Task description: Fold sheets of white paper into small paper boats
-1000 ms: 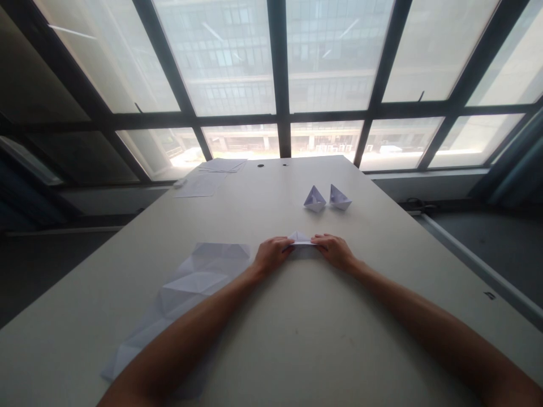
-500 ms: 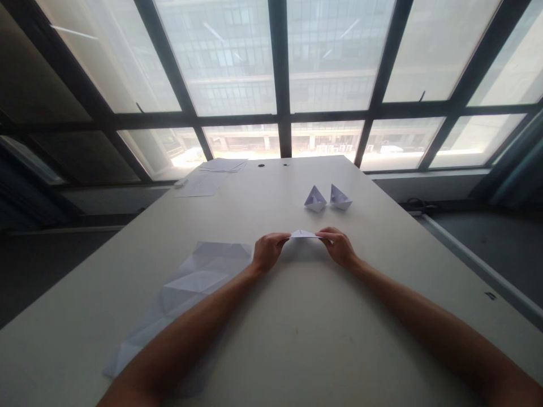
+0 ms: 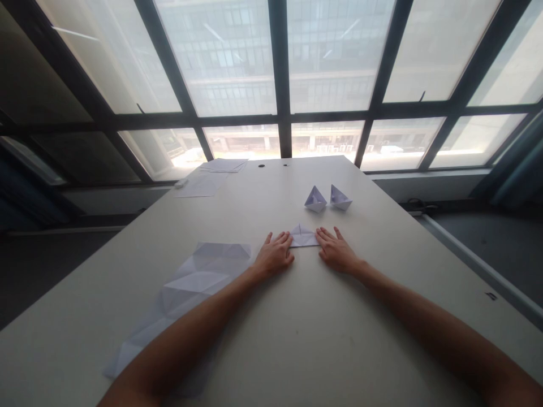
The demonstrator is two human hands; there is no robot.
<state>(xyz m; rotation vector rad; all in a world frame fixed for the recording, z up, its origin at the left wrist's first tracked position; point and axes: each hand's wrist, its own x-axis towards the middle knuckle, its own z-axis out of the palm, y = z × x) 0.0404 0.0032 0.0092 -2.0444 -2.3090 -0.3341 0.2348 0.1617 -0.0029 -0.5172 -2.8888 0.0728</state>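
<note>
Far left of the left fingers, a large creased white paper sheet [image 3: 199, 288] lies flat on the pale worktop [image 3: 297, 350]. Its right corner is just beside the left wrist, and its lower end runs beneath the left forearm. Ahead of it, near the far worktop edge, lie a single white paper sheet [image 3: 201, 185] and a thin stack of white paper sheets [image 3: 223, 165]. The left hand [image 3: 275, 254] and right hand [image 3: 337, 251] rest palm-down, their fingers [image 3: 280, 239] spread and released, grasping nothing. Between the fingertips lies a small folded white paper triangle [image 3: 302, 236], flat on the worktop. Ahead of the fingers, across a strip of open worktop, stand two white paper boats [image 3: 315, 199] [image 3: 341, 197], upright and almost touching. Wide open worktop extends right of the right hand to the right edge.
</note>
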